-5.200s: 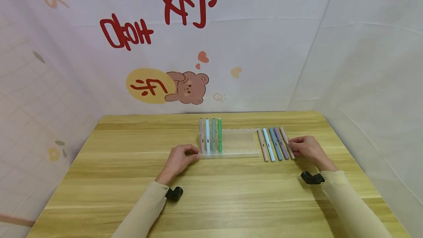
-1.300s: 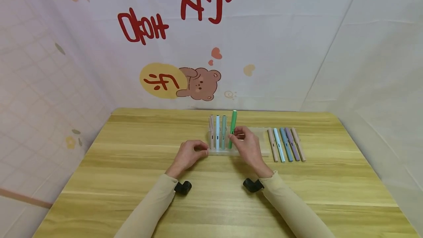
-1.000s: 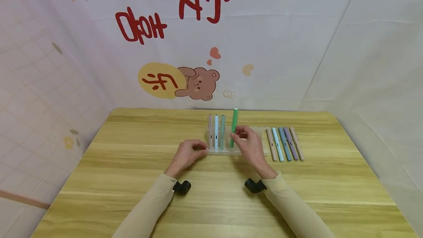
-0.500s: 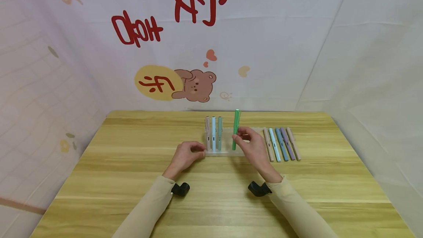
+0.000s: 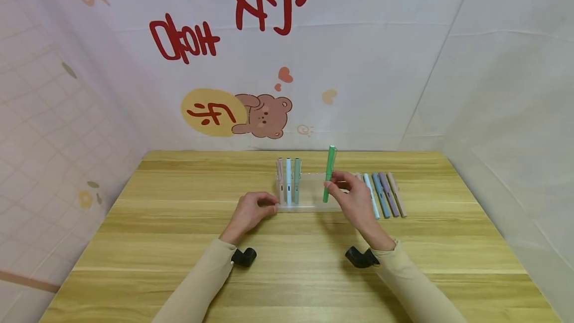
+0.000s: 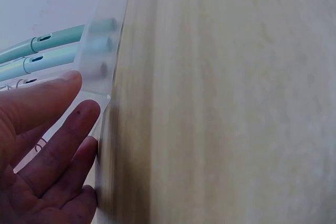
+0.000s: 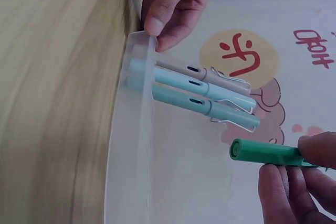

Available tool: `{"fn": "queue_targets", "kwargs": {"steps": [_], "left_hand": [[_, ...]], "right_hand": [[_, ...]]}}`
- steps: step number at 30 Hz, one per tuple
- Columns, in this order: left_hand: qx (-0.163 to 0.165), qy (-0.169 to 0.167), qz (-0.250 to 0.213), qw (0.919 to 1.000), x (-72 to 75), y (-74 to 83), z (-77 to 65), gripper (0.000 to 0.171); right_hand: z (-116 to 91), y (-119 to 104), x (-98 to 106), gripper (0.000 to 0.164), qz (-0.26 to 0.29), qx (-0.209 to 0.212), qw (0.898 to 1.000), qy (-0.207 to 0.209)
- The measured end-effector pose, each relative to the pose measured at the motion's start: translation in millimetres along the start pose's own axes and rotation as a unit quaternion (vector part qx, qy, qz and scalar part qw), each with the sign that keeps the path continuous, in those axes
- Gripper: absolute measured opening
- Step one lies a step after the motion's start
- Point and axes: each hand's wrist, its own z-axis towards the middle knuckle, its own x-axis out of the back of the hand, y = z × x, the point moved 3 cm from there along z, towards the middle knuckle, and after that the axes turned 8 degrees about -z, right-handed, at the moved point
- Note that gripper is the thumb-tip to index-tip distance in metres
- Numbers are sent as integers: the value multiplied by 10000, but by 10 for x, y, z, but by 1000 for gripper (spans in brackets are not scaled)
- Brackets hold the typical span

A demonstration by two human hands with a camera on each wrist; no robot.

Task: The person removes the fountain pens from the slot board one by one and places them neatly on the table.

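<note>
Above the holder [image 5: 309, 208], the green pen [image 5: 330, 164] is pinched by the right hand [image 5: 356, 203]; the holder's left end is gripped by the left hand [image 5: 249, 211]. Removal seems in hand; setting down beside the lying pens [image 5: 388, 195], right of the holder, is probably required.

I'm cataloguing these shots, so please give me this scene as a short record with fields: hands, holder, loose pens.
Right hand: pinches a green pen, near upright
Green pen's lower end: free of the holder
Left hand: at the holder's left end, thumb and finger touching its corner
Holder: translucent, on the wooden table
Standing in holder: pinkish-brown pen, light blue pen, teal pen
Lying right of holder: five pens, leftmost partly hidden by the right hand
</note>
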Motion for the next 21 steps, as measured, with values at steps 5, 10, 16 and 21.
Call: {"fn": "queue_targets", "kwargs": {"steps": [5,10,16,21], "left_hand": [[17,-14,51,10000,0,6,0,11],[17,-1,22,10000,3,11,0,11],[48,-9,16,10000,-2,0,3,10],[49,6,71,10000,-8,-14,7,10]], "right_hand": [[-20,6,105,30,61,-30,10000,34],[-30,65,193,30,89,-86,9999,44],[-51,125,306,33,19,-116,9999,101],[-68,156,395,35,7,-181,9998,64]]}}
